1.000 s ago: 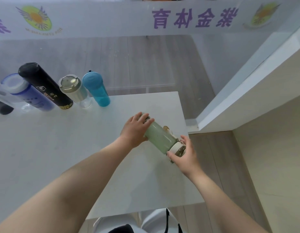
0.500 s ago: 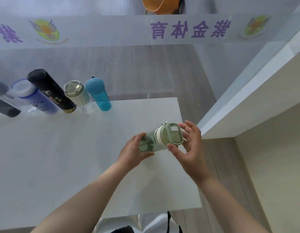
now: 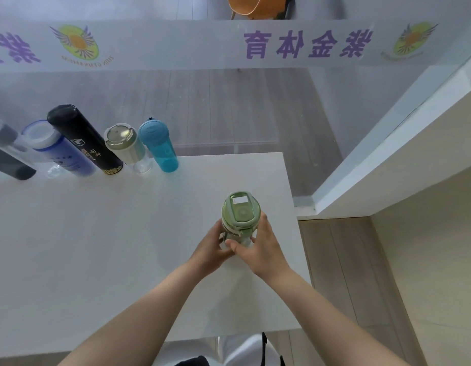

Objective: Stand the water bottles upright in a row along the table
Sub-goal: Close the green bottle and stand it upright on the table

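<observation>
While the green bottle [image 3: 240, 216] stands lid-up near the counter's [image 3: 97, 247] right edge, clasped low by both the left hand [image 3: 212, 249] and right hand [image 3: 264, 248], carry it level to just beside the blue bottle [image 3: 159, 146], then let go gently.

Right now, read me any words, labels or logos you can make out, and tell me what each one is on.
"紫金体育", purple and mirror-reversed, on the frosted band across the glass partition.
Small lettering under the winged emblem: too blurred to read.
Pale logo and characters on the black bottle: too small to read.
White label on the green bottle lid: nothing legible.
</observation>
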A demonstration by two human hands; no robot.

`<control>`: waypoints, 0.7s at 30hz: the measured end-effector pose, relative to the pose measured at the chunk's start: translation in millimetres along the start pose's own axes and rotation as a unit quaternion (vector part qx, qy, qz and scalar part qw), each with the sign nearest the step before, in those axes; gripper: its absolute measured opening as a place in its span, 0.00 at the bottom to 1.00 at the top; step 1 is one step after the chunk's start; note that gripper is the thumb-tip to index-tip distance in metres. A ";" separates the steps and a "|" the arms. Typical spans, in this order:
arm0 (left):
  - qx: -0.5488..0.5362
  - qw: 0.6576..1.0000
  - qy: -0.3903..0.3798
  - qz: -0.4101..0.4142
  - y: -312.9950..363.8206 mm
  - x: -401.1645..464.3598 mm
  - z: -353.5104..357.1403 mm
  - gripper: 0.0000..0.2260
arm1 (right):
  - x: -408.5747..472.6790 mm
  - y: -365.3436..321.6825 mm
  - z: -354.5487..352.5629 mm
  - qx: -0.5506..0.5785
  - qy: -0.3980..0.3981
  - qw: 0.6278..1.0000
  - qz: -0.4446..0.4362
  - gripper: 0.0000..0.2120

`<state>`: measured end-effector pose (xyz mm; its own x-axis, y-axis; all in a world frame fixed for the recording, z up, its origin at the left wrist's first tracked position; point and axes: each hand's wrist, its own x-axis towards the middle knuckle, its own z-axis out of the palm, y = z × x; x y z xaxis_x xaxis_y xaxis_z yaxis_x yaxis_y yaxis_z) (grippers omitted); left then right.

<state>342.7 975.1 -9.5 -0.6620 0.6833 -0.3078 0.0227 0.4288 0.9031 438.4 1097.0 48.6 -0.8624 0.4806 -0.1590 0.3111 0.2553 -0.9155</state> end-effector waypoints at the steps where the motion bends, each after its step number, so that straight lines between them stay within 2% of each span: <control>1: 0.009 1.000 -0.006 0.001 0.9 0.5 -1.2 0.23 | 0.2 1.5 1.6 -0.001 0.004 1.000 0.000 0.40; 5: 0.087 0.995 -0.033 0.018 1.6 -1.4 -13.0 0.27 | -0.4 6.9 8.4 0.006 0.018 1.000 0.007 0.40; 7: 0.164 0.986 -0.026 0.016 -8.6 -2.6 -25.1 0.33 | -0.5 10.2 13.6 0.007 0.028 0.999 0.013 0.40; 10: 0.347 0.936 0.009 -0.050 -30.0 -5.8 -55.0 0.41 | -0.9 17.3 21.5 -0.003 0.048 0.999 0.022 0.42; 12: 0.423 0.898 0.018 -0.119 -42.3 -9.1 -80.3 0.44 | 0.4 21.4 26.1 -0.015 0.057 0.998 0.017 0.40; 16: 0.445 0.870 0.005 -0.214 -59.7 -19.1 -125.7 0.48 | 9.8 19.1 39.0 -0.023 0.048 0.999 0.003 0.34; 21: 0.451 0.862 -0.011 -0.233 -61.7 -21.5 -139.4 0.51 | 35.2 9.6 58.3 -0.019 0.056 0.998 0.003 0.37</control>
<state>251.1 851.6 -16.9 -0.7421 0.3196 -0.5891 0.3377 0.9376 0.0832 387.8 1067.5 12.7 -0.8108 0.5727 -0.1208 0.3337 0.2827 -0.8993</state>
